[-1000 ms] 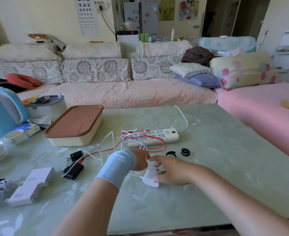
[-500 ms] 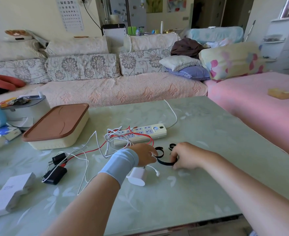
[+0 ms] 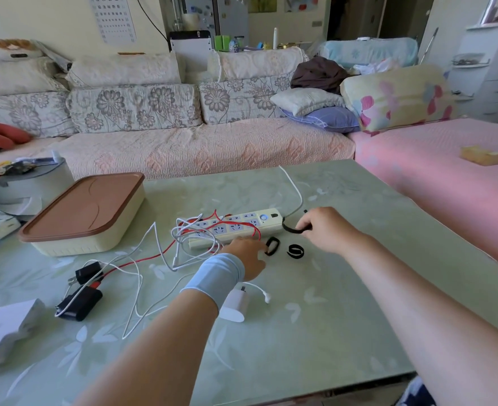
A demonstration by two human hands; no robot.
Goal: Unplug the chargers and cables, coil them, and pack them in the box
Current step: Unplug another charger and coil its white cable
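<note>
The wall's eye chart (image 3: 113, 20) carries rows of turned E signs, the lower rows too small to read.

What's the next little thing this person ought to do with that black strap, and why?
Probably carry the black strap, pinched in the right hand, over to the white charger, ready to bind its cable. That cable lies loose and uncoiled on the table, and the box has its lid on.

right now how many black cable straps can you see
3. The held strap is pinched in the right hand by the power strip; the upright strap stands at the fingertips of the left hand; the coiled strap lies on the table between the hands. Others may hide under the hands.
</note>
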